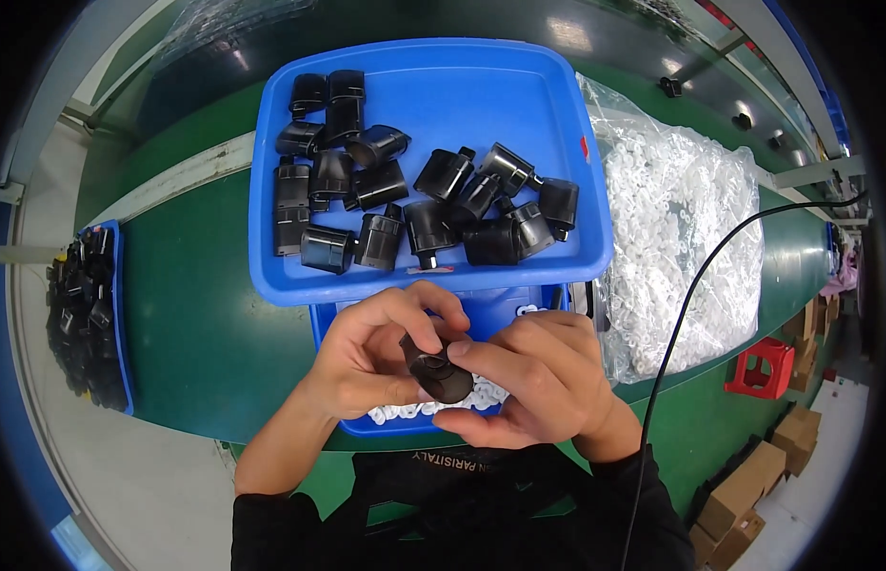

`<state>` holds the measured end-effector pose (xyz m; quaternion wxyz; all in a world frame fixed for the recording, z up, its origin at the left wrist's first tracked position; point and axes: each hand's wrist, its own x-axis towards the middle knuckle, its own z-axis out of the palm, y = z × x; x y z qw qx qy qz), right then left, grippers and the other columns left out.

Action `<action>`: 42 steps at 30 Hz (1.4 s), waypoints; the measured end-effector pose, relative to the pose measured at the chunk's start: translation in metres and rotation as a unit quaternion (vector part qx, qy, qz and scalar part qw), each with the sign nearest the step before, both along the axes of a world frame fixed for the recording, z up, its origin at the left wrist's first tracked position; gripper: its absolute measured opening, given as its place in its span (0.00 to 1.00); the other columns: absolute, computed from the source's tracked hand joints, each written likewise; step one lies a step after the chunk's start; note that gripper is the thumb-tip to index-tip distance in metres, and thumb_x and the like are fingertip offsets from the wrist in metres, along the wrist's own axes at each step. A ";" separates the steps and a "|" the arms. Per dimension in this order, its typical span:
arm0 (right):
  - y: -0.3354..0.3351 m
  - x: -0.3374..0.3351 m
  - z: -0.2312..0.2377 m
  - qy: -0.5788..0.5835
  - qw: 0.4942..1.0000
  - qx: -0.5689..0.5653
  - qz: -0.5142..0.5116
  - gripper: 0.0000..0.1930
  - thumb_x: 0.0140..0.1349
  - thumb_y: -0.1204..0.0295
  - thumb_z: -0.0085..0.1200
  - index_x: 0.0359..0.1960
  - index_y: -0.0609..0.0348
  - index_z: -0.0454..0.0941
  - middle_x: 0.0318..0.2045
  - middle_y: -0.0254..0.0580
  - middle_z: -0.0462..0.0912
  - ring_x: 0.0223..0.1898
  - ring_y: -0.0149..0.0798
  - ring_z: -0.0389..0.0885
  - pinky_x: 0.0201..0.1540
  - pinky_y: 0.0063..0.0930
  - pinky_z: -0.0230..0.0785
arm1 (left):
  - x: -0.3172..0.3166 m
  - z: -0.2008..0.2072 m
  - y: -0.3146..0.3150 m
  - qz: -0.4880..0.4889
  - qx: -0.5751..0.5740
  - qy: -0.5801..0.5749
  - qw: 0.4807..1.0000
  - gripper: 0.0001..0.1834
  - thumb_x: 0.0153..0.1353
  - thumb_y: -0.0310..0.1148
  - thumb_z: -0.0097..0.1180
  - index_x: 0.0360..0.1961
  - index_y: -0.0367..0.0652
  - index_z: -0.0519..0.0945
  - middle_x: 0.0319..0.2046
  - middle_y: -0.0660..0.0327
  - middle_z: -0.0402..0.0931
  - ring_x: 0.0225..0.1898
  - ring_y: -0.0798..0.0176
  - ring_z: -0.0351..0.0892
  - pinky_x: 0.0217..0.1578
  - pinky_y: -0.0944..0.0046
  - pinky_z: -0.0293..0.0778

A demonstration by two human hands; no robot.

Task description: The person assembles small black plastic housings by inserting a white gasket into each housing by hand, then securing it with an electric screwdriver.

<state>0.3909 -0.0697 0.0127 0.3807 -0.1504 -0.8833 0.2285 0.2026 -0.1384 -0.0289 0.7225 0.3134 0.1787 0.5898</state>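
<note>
My left hand [367,357] is closed round a black, hollow plastic part [445,379], its thumb and fingers gripping the sides. My right hand [547,376] has its index fingertip pressed on the top of this part, the other fingers curled and the thumb just below it. Both hands are over a lower blue tray [321,324] that holds small white plastic rings [395,412]. Just beyond the hands, a larger blue tray [481,81] holds several black cylindrical parts [379,238], many with a short stub, lying in different directions.
A clear plastic bag [681,228] full of white rings lies right of the trays. A black cable [690,295] hangs across the right side. At far left, another blue bin [119,324] is heaped with black parts. A red stool [762,369] and cardboard boxes [743,485] stand on the floor.
</note>
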 end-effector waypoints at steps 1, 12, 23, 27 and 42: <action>0.000 0.000 -0.001 -0.001 1.000 -0.002 0.000 0.26 0.48 0.58 0.70 0.44 0.60 0.75 0.22 0.32 0.76 0.17 0.30 0.71 0.20 0.21 0.58 | -0.001 -0.001 0.000 0.000 -0.002 -0.001 1.000 0.23 0.42 0.12 0.63 0.41 0.40 0.75 0.50 0.48 0.66 0.51 0.56 0.72 0.50 0.60 0.74; -0.005 0.008 0.009 0.076 0.996 0.036 -0.012 0.23 0.44 0.63 0.71 0.39 0.61 0.79 0.21 0.31 0.74 0.18 0.32 0.72 0.23 0.22 0.63 | 0.000 0.005 0.005 0.051 0.038 0.072 0.995 0.34 0.37 0.11 0.53 0.53 0.32 0.70 0.54 0.49 0.63 0.59 0.50 0.69 0.57 0.55 0.68; 0.000 0.004 -0.004 0.016 0.998 0.042 -0.046 0.21 0.44 0.66 0.68 0.40 0.62 0.77 0.20 0.31 0.74 0.16 0.30 0.71 0.19 0.21 0.61 | 0.000 0.005 0.009 0.081 0.132 0.272 0.950 0.38 0.33 0.13 0.46 0.56 0.33 0.68 0.53 0.50 0.62 0.58 0.51 0.70 0.56 0.55 0.68; 0.001 0.005 -0.002 -0.011 0.998 0.038 -0.042 0.21 0.44 0.66 0.68 0.39 0.62 0.77 0.21 0.32 0.75 0.17 0.30 0.72 0.19 0.20 0.61 | 0.005 0.000 0.005 0.092 0.120 0.298 0.942 0.37 0.37 0.17 0.54 0.56 0.34 0.68 0.52 0.49 0.63 0.55 0.52 0.72 0.51 0.57 0.72; -0.001 0.007 0.018 0.169 0.946 -0.268 0.069 0.18 0.67 0.62 0.47 0.50 0.63 0.73 0.15 0.37 0.73 0.13 0.30 0.70 0.17 0.25 0.62 | 0.010 0.002 0.002 0.145 0.171 0.492 0.841 0.16 0.43 0.21 0.71 0.33 0.38 0.76 0.29 0.59 0.80 0.30 0.63 0.83 0.30 0.68 0.76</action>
